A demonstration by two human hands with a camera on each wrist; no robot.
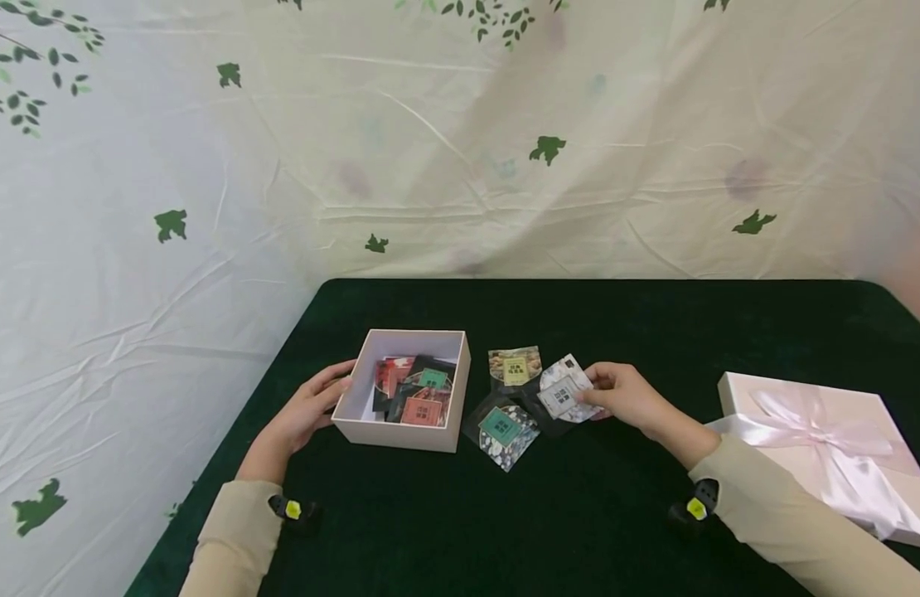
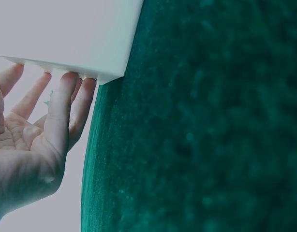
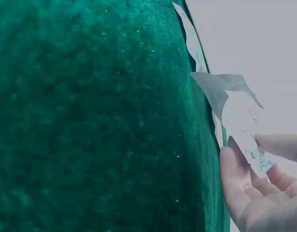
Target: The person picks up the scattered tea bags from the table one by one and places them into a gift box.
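Note:
My left hand (image 1: 305, 412) is at the left side of an open pale pink box (image 1: 400, 433), its fingertips touching the box wall (image 2: 85, 38) with fingers extended. Inside the box lie several flat sachets, one with a red label (image 1: 423, 412) and one with a green label (image 1: 433, 379). To the right of the box, my right hand (image 1: 622, 396) pinches a sachet with a white label (image 1: 560, 398) by its right edge, thumb on top. In the right wrist view this sachet (image 3: 243, 123) tilts up from the cloth. Beside it are a yellow-labelled sachet (image 1: 515, 370) and a teal-labelled sachet (image 1: 501, 427).
A pale pink lid (image 1: 788, 394) with a satin ribbon bow (image 1: 821, 435) lies at the right of the table, by the right forearm. Dark green cloth (image 1: 549, 531) covers the table. Behind it hangs a white leaf-print curtain (image 1: 460, 166).

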